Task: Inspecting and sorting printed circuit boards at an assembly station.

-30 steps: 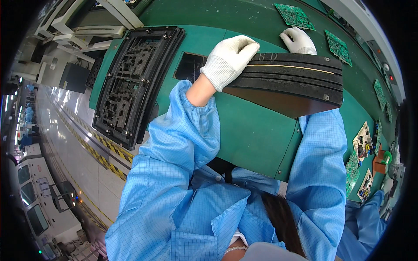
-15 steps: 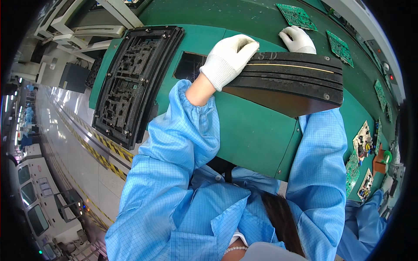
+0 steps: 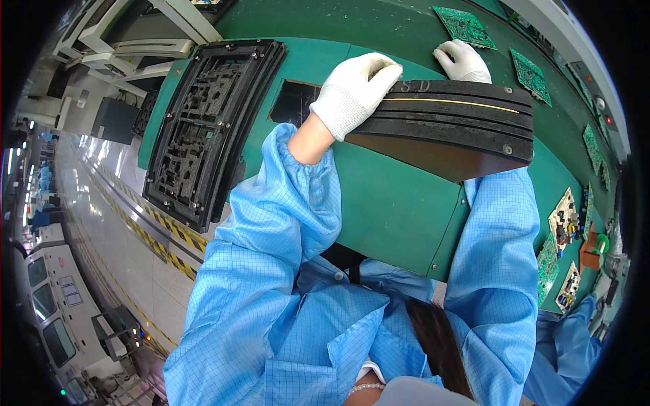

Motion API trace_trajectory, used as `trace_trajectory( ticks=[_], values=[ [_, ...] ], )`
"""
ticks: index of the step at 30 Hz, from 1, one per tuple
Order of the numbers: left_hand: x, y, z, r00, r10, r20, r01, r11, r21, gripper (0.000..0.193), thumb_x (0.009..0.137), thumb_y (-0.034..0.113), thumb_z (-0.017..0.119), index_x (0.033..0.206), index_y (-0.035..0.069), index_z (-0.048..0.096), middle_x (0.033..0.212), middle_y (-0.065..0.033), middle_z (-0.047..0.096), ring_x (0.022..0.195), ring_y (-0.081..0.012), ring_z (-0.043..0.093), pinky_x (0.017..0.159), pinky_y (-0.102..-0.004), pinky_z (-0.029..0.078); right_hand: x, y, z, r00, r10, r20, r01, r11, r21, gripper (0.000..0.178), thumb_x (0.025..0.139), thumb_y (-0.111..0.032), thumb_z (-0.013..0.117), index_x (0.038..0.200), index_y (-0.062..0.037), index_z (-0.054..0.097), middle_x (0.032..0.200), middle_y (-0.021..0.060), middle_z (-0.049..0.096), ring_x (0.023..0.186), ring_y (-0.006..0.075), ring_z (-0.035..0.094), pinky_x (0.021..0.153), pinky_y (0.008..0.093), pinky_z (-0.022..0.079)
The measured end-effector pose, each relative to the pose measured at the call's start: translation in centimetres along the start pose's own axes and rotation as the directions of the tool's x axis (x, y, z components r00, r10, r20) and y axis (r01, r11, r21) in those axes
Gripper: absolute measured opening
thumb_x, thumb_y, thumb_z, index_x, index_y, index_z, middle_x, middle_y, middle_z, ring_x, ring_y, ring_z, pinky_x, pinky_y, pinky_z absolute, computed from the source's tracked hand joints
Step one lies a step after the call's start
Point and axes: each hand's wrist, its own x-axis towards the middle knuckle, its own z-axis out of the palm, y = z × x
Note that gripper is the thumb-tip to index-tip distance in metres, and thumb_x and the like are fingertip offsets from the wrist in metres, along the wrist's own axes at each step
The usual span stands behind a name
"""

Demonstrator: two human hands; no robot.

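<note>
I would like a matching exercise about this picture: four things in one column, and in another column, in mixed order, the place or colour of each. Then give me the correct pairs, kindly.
Column one
1. Left hand
2. Right hand
3. Cut-out tray
4. Floor marking

Column two
A. Striped yellow and black
B. Beyond the far edge of the black block
C. On the left part of the green table
D. At the block's left end

Pairs: 1-D, 2-B, 3-C, 4-A
</note>
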Motion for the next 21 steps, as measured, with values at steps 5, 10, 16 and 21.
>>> trace_trajectory(
  ticks=[5,10,16,21],
  values=[
    [0.05,-0.10,0.08,1.000,-0.001,0.007,0.001,0.999,-0.043,0.037,0.098,0.031,0.058,0.109,-0.002,0.068,0.100,-0.0138,0.072,0.093,-0.0194,0.067,0.085,-0.0292,0.051,-0.05,-0.10,-0.11,1.000,-0.021,0.008,0.021,1.000,0.010,0.030,0.094,-0.032,0.058,0.100,-0.0048,0.071,0.101,0.0147,0.066,0.100,0.0330,0.063,0.091,0.0399,0.049],
    [0.03,-0.15,0.03,1.000,-0.003,0.011,0.004,1.000,-0.022,0.036,0.098,0.030,0.058,0.109,-0.002,0.068,0.100,-0.0131,0.072,0.093,-0.0186,0.067,0.086,-0.0288,0.051,-0.08,-0.25,-0.24,1.000,-0.019,0.021,0.019,1.000,0.006,0.030,0.094,-0.032,0.058,0.100,-0.0045,0.071,0.101,0.0147,0.066,0.101,0.0330,0.063,0.091,0.0403,0.049],
    [0.08,-0.30,0.13,1.000,-0.010,0.009,0.011,0.999,-0.035,0.036,0.098,0.030,0.058,0.109,-0.003,0.068,0.100,-0.0128,0.072,0.092,-0.0177,0.067,0.085,-0.0286,0.051,-0.11,-0.40,-0.24,1.000,0.011,0.015,-0.011,1.000,0.002,0.031,0.094,-0.033,0.058,0.100,-0.0048,0.070,0.103,0.0144,0.067,0.102,0.0333,0.063,0.090,0.0410,0.050],
    [0.08,-0.33,0.16,1.000,-0.005,0.001,0.005,0.999,-0.043,0.036,0.098,0.030,0.058,0.108,-0.003,0.068,0.099,-0.0128,0.072,0.092,-0.0174,0.067,0.084,-0.0285,0.051,-0.05,-0.37,-0.29,0.999,0.042,0.012,-0.042,0.999,0.002,0.032,0.094,-0.033,0.058,0.100,-0.0048,0.070,0.103,0.0148,0.067,0.102,0.0335,0.063,0.090,0.0409,0.050]
  ],
)
